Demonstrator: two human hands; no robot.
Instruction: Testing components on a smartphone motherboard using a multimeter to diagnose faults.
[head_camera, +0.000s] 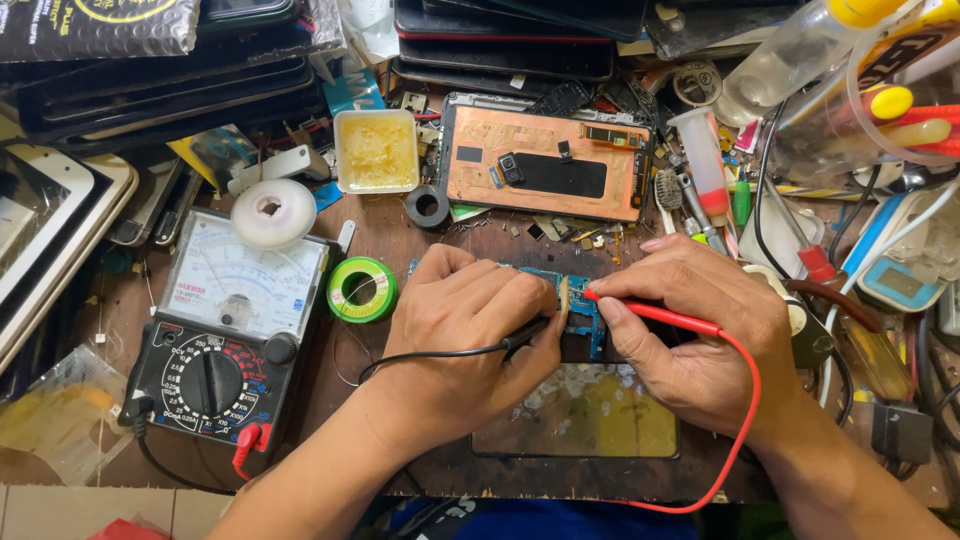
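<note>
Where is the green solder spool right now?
In the head view, the green solder spool lies on the bench, left of the left hand and right of the analog multimeter.

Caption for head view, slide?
Left hand with black probe, right hand with red probe, on blue circuit board.

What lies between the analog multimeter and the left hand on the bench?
In the head view, a green solder spool lies between the multimeter and the left hand.
</note>
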